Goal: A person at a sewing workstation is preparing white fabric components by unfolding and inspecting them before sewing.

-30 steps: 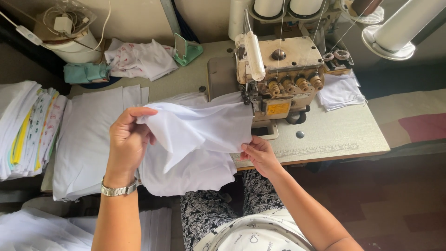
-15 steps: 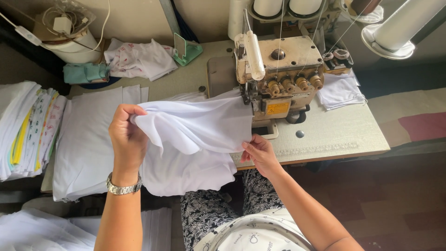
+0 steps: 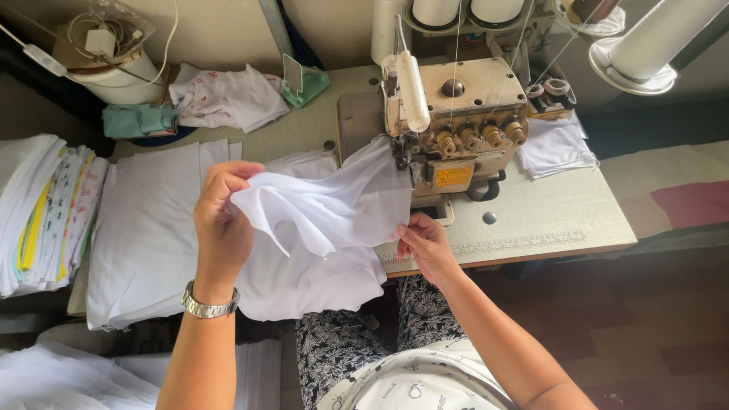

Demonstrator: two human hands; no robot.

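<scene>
Your left hand point(image 3: 222, 228) is closed on the raised left edge of the white cloth piece point(image 3: 326, 220), and your right hand point(image 3: 425, 244) pinches its right edge at the near rim of the table point(image 3: 547, 220). The cloth's far end lies under the sewing machine point(image 3: 456, 121), which carries one yellow rectangular label point(image 3: 453, 176) on its front. Two white stacks point(image 3: 144, 235) lie left.

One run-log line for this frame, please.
left hand: grip on raised white fabric piece | right hand: grip on its lower edge | fabric reaches overlock sewing machine | white stack on table
</scene>
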